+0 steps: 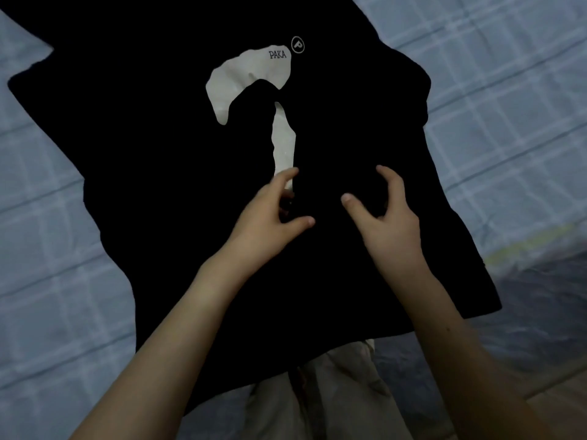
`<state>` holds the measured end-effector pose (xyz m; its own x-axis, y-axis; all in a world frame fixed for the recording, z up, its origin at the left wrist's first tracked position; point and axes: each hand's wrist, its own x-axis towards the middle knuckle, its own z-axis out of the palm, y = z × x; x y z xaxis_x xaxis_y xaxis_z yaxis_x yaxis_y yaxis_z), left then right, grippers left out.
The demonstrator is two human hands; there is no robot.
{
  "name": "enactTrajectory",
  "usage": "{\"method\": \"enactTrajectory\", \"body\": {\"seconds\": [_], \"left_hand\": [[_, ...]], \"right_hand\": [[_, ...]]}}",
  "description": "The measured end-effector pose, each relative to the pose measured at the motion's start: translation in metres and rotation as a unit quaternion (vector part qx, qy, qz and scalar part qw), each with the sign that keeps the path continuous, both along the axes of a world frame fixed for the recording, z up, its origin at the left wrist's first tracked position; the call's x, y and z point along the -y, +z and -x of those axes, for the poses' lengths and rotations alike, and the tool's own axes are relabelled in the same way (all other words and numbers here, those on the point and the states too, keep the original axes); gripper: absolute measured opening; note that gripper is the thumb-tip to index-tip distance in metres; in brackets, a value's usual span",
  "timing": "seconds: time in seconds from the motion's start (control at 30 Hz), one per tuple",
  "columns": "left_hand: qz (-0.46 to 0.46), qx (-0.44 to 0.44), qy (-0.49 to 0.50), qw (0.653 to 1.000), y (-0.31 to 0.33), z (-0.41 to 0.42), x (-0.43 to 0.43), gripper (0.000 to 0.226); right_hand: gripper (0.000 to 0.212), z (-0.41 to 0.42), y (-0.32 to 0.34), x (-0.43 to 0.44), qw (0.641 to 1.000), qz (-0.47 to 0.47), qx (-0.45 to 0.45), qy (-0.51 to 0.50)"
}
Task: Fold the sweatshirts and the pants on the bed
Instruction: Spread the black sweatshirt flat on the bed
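Observation:
A black sweatshirt (165, 147) lies spread flat across the bed, with a white print and the word PAKA near its upper middle. Both my hands hover over its lower middle. My left hand (270, 217) has its fingers curled and apart, with the fingertips at the lower end of the white print. Just to the right, my right hand (387, 223) is also curled and apart, holding nothing. Whether the fingertips touch the cloth is unclear. Beige pants (336, 392) stick out from under the sweatshirt's near hem.
The bed (508, 106) has a pale blue checked sheet that shows on both sides of the sweatshirt. A darker rumpled patch of bedding (546, 300) lies at the right, near the sweatshirt's lower corner.

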<state>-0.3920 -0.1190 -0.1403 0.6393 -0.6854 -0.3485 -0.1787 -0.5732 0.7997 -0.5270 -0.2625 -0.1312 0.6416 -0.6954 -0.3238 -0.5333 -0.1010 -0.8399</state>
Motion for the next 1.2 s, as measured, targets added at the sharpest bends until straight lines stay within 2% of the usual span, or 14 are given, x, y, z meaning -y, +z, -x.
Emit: {"method": "enactTrajectory", "body": {"seconds": [0.1,0.17,0.23,0.27,0.33,0.43,0.53,0.63,0.73,0.77,0.9,1.03,1.13,1.2], "left_hand": [[0.012,0.008,0.004,1.0,-0.002,0.009,0.002,0.084],[0.102,-0.028,0.057,0.993,0.006,0.004,-0.006,0.083],[0.168,-0.005,0.094,0.981,0.014,-0.007,-0.016,0.084],[0.174,0.012,0.089,0.981,0.017,-0.011,-0.02,0.086],[0.097,0.01,0.044,0.994,0.02,-0.01,-0.022,0.096],[-0.02,-0.019,-0.019,0.999,0.014,-0.013,-0.013,0.094],[0.009,-0.016,-0.005,1.0,0.008,-0.037,0.013,0.078],[0.022,-0.022,-0.012,0.999,0.009,-0.053,0.038,0.063],[0.133,0.002,0.065,0.989,0.017,-0.063,0.033,0.043],[0.145,-0.009,0.086,0.986,0.018,-0.064,0.027,0.046],[0.037,-0.158,0.077,0.984,0.01,-0.036,-0.012,0.062],[0.09,-0.21,0.077,0.971,0.009,-0.012,-0.062,0.074],[0.047,-0.2,0.027,0.978,0.012,0.008,-0.074,0.073],[0.023,-0.124,0.02,0.992,0.017,0.017,-0.071,0.068]], "right_hand": [[0.061,-0.001,-0.001,-0.004,1.0,0.003,0.019,0.01],[0.056,0.005,0.004,-0.001,0.989,-0.079,0.124,-0.01],[0.055,0.014,0.006,0.01,0.968,-0.144,0.207,-0.001],[0.056,0.018,0.005,0.017,0.966,-0.161,0.202,0.011],[0.064,0.022,0.0,0.027,0.979,-0.17,0.11,0.033],[0.067,0.021,-0.007,0.035,0.995,-0.079,-0.021,0.061],[0.065,0.003,-0.006,0.045,0.997,-0.069,0.015,0.012],[0.063,-0.016,-0.001,0.048,0.994,-0.089,0.066,0.021],[0.045,-0.022,0.005,0.045,0.991,-0.081,0.105,0.01],[0.043,-0.022,0.005,0.043,0.991,-0.082,0.103,0.003],[0.054,-0.01,-0.003,0.018,0.997,-0.059,0.03,0.043],[0.059,0.015,-0.006,-0.018,0.99,-0.064,0.045,0.118],[0.062,0.019,-0.006,-0.048,0.981,-0.078,0.017,0.175],[0.063,0.016,-0.003,-0.059,0.978,-0.053,0.004,0.204]]}}
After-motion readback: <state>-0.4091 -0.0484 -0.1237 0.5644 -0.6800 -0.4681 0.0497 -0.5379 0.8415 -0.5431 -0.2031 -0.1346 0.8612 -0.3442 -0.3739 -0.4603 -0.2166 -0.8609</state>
